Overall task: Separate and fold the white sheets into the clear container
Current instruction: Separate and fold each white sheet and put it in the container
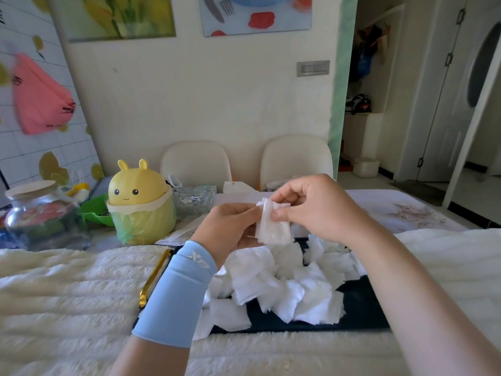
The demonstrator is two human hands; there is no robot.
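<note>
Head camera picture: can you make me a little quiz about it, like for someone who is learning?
1. True or false: the left hand is empty.
2. The pile of sheets lies on: A) a dark tray, B) a green bowl, C) a chair.
3. Fill in: the bin with ears is ____ in colour.
Key: 1 false, it and the right hand pinch one white sheet. 2 A. 3 yellow.
</note>
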